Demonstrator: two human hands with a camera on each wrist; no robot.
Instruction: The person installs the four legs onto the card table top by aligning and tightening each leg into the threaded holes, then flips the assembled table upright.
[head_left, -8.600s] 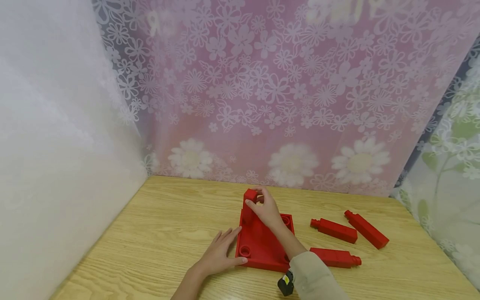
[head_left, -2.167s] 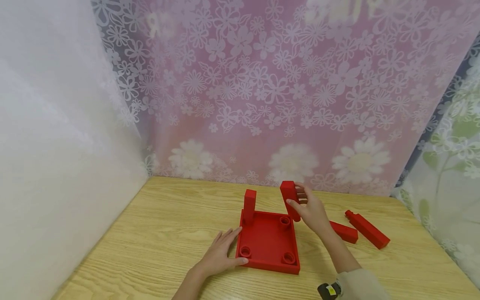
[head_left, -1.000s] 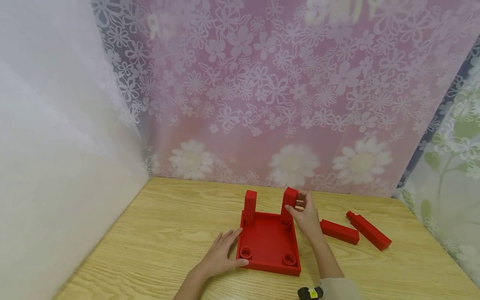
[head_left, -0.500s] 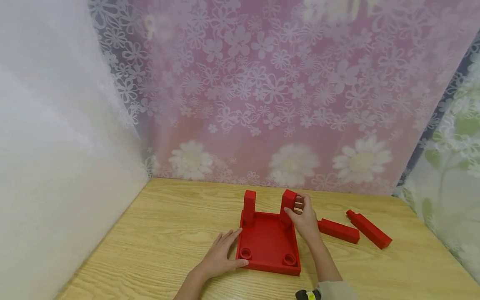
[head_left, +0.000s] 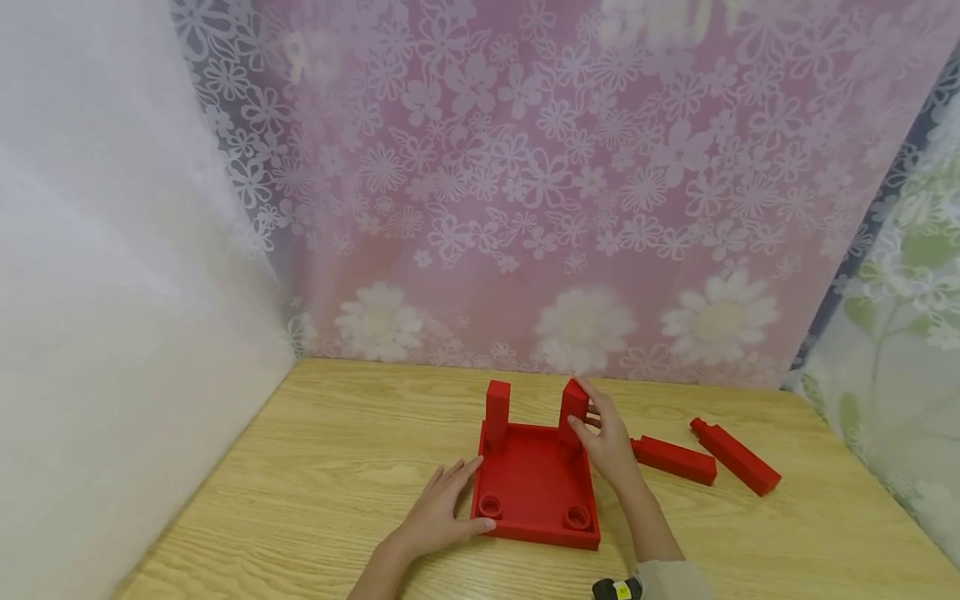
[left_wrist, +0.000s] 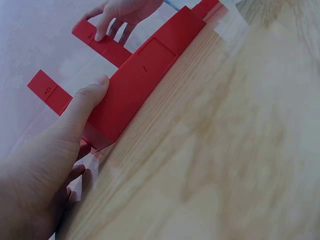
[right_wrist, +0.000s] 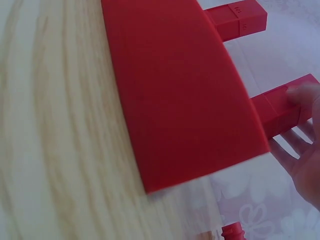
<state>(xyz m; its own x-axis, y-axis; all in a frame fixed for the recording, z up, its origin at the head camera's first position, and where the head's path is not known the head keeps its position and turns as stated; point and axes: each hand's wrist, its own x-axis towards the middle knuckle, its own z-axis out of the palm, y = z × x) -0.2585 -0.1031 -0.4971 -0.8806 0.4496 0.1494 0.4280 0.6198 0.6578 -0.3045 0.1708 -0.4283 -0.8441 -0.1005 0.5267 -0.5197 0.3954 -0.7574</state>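
Note:
A square red tray-like base (head_left: pixel 532 483) lies on the table, with a raised rim and round sockets (head_left: pixel 491 506) in its near corners. My left hand (head_left: pixel 438 512) rests against its near-left corner, thumb on the front side and outstretched fingers along the left side. One red square leg (head_left: pixel 498 412) stands upright at the far-left corner. My right hand (head_left: pixel 607 437) grips a second red leg (head_left: pixel 573 408), upright at the far-right corner, between thumb and fingers. The lower end of this leg sits at the socket, so its thread is hidden.
Two more red legs lie on the wooden table (head_left: pixel 337 467) to the right: one (head_left: pixel 675 460) close to my right forearm, the other (head_left: pixel 737 457) farther right. Both have narrower ends. A flowered curtain (head_left: pixel 480 208) hangs behind, and a white sheet (head_left: pixel 135 292) borders the left.
My right hand let go of the far-left leg, took the nearest loose leg and set it upright at the far-right socket. Lately that leg has turned slightly. My left hand has stayed put.

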